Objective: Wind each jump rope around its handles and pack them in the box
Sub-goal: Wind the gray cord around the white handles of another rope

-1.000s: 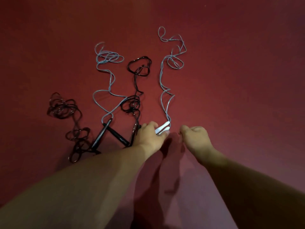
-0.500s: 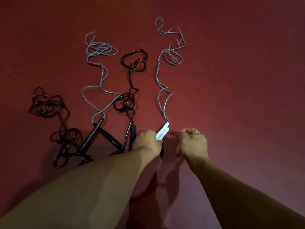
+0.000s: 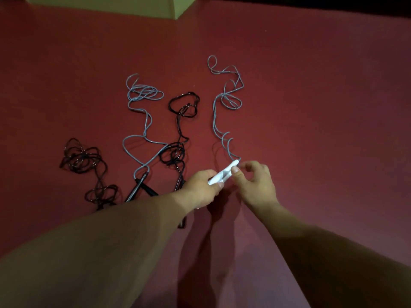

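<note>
A person leans over a dark red tabletop (image 3: 311,107) with four jump ropes spread loose across it and the corner of a pale box (image 3: 142,7) at the far edge, well apart from the ropes. From the left lie a tangled black rope (image 3: 84,161), a grey rope with black handles (image 3: 142,130), a second black rope (image 3: 180,134), and a grey rope with white handles (image 3: 224,107), whose cord trails away in loops toward the far side. The left hand (image 3: 200,187) grips the pair of white handles (image 3: 223,173) together, lifted just off the surface. The right hand (image 3: 253,181) pinches with thumb and fingers at the handles' tip, where the cord comes out. This looks like the very start of winding the first rope; none appears wound and none is in the box. The next move likely calls for drawing the cord in and wrapping it round the handles turn by turn, keeping tension so the loops at the far end do not knot.
</note>
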Tool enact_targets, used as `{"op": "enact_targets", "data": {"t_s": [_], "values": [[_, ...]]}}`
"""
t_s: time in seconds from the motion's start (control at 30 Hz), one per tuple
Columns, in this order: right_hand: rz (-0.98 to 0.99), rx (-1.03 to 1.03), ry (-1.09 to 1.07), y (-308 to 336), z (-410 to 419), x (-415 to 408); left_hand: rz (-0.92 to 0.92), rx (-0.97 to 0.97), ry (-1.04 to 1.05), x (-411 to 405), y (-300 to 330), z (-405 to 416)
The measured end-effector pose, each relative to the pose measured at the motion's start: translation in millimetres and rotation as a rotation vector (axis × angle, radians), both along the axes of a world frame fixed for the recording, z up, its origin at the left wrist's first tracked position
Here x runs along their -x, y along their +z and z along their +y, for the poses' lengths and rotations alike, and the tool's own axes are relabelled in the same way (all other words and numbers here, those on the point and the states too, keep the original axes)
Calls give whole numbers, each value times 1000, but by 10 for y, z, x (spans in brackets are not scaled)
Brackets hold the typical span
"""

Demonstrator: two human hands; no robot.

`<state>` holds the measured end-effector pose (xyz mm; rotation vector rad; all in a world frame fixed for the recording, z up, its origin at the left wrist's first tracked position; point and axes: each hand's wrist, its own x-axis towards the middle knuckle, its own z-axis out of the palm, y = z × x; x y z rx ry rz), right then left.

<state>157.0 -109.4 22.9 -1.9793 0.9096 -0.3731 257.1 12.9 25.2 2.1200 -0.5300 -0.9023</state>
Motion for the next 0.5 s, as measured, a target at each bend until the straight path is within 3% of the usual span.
{"op": "enact_targets", "data": {"t_s": [0.13, 0.33, 0.5], "values": [[-86, 102, 53, 385, -102, 2, 66, 56, -98, 68, 566, 77], [39, 334, 204, 1426, -128, 183, 44, 75, -194, 159, 1668, 341], [-62, 229, 347, 2536, 98, 601, 7, 145, -304, 425, 2681, 539]]}}
